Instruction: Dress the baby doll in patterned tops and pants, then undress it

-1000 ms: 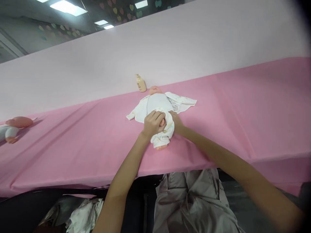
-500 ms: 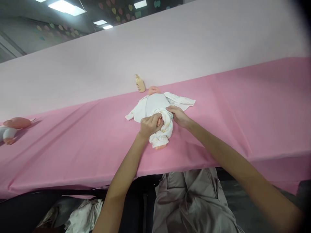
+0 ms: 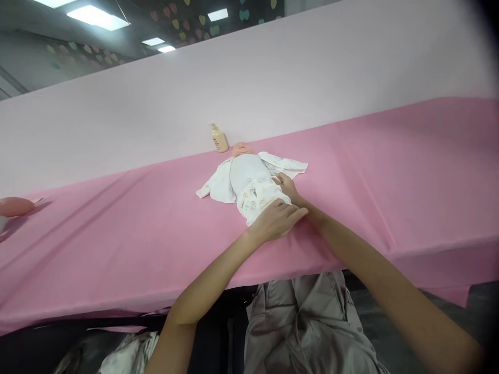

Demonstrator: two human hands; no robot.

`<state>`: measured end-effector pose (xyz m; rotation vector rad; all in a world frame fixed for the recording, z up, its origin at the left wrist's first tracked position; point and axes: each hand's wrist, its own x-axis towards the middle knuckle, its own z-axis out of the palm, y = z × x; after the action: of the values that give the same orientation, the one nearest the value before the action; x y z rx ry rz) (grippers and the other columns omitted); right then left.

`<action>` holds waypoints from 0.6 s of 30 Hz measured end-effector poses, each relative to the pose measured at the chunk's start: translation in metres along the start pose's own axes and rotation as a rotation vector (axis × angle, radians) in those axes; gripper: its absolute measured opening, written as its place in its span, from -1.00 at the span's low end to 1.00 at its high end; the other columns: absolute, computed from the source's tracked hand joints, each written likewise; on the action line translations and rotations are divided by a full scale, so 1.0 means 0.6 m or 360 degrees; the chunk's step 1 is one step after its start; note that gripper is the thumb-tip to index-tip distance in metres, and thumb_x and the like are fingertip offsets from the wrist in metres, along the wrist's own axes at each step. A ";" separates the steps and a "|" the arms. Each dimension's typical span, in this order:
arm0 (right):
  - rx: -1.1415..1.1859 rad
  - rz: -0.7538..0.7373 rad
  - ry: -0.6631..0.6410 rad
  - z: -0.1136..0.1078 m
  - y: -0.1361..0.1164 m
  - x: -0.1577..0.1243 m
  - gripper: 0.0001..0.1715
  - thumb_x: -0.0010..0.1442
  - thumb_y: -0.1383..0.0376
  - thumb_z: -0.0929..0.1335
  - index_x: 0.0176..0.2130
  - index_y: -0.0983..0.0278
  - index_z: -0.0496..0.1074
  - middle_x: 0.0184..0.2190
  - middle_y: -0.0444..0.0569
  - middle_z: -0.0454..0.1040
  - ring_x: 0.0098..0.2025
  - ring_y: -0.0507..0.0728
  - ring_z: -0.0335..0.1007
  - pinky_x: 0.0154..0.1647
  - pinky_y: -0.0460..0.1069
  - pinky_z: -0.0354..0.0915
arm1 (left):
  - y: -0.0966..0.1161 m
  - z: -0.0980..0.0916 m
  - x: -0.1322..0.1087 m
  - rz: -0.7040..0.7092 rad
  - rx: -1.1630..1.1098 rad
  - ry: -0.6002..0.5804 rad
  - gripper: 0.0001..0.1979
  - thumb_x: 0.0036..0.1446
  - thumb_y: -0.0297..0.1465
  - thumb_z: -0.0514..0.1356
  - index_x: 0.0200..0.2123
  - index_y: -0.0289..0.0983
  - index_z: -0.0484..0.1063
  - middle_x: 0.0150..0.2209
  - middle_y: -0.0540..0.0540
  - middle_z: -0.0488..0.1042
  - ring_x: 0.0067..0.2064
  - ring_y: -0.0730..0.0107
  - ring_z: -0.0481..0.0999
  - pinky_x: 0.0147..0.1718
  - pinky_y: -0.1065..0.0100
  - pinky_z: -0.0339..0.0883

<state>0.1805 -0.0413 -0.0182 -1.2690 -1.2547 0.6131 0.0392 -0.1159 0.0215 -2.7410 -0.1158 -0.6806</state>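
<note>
A baby doll [image 3: 249,170] lies on its back on the pink-covered table, head toward the wall, in a plain white top. White patterned baby trousers [image 3: 253,196] are bunched around its hips and legs. My left hand [image 3: 275,221] reaches across the lower legs, its fingers closed on the trousers' right part; the doll's feet are hidden. Beside the hip, my right hand [image 3: 287,188] has its fingers curled on the trousers' waist edge. A white patterned jacket [image 3: 286,164] lies spread under the doll, its sleeves out to both sides.
A pump bottle [image 3: 220,139] with pale yellow contents stands near the wall, left of the doll's head. Part of another doll [image 3: 15,206] shows at the far left. White cloth [image 3: 130,353] lies below the front edge of the pink table cover [image 3: 136,249].
My left hand has let go of the doll's foot and moved right across the legs. The legs have swung right, with the trousers less bunched. My right hand stays near the hip.
</note>
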 end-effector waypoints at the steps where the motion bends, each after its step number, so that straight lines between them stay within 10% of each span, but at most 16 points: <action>1: 0.0016 0.0013 -0.0019 -0.002 0.001 0.000 -0.73 0.12 0.07 0.28 -0.42 0.21 0.25 -0.50 -0.17 0.26 -0.41 0.07 0.15 -0.39 -0.03 0.12 | 0.008 -0.002 0.002 0.0004 -0.0147 0.0018 -0.69 0.20 -0.44 0.03 0.02 -0.27 0.27 -0.10 -0.17 0.49 -0.20 0.33 0.49 -0.24 0.27 0.31; 5: 0.0040 0.0079 -0.0011 -0.006 0.004 0.008 -0.75 0.06 0.10 0.32 -0.41 0.23 0.34 -0.47 -0.13 0.37 -0.37 0.09 0.24 -0.34 -0.02 0.19 | 0.011 -0.017 -0.001 -0.0063 -0.0578 0.0615 -0.69 0.16 -0.42 0.09 0.00 -0.22 0.26 0.00 -0.20 0.44 -0.03 0.32 0.47 -0.18 0.32 0.40; 10: 0.0149 0.0180 -0.0014 -0.003 0.006 0.023 -0.77 -0.05 0.18 0.35 -0.39 0.28 0.42 -0.42 -0.08 0.45 -0.33 0.11 0.33 -0.30 -0.01 0.23 | -0.067 -0.018 -0.038 -0.0893 -0.0496 0.1203 -0.89 0.22 -0.44 0.04 -0.26 -0.24 0.36 -0.33 -0.07 0.47 -0.26 0.39 0.47 -0.24 0.30 0.37; 18: 0.0266 0.0093 -0.0208 -0.010 -0.044 0.011 -0.90 -0.12 0.26 0.33 -0.55 0.26 0.35 -0.56 -0.16 0.33 -0.44 0.06 0.22 -0.38 -0.04 0.14 | -0.154 0.016 -0.093 -0.1198 -0.0249 0.0010 -0.75 0.16 -0.34 0.07 -0.15 -0.24 0.46 0.08 -0.20 0.38 0.18 -0.03 0.18 0.08 -0.08 0.02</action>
<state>0.1803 -0.0446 0.0095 -1.1444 -1.2488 0.8366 -0.0198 -0.0253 0.0134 -2.8043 -1.1751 -0.9005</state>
